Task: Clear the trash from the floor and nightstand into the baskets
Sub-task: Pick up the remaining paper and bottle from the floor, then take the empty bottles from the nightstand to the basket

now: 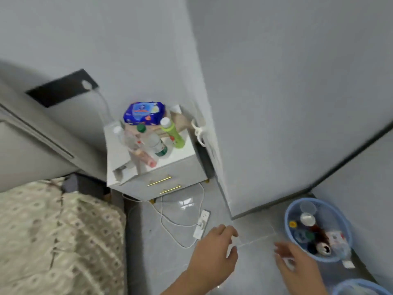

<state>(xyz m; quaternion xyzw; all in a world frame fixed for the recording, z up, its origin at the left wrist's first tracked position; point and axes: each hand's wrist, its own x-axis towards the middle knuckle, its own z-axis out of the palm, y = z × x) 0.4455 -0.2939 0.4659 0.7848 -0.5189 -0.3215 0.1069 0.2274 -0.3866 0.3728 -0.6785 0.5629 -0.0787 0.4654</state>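
Grey walls meet at a corner beside the white nightstand [148,167], the landmark for everything else. Both hands hover low over the grey floor tiles [165,248] in front of it: the left hand [214,250] has loosely bent fingers with nothing between them, and the right hand [295,265], blurred, seems spread and holding nothing, though I cannot be sure. To the right of the nightstand, past the wall corner, a blue basket [289,220] already holds cups, caps and a can, likely set close for short drops; a second basket rim [359,286] peeks nearer. Trash remains on the nightstand top: a green bottle [173,134], a clear bottle [155,143], a blue packet [144,113]. Below it lies a white power strip [202,224].
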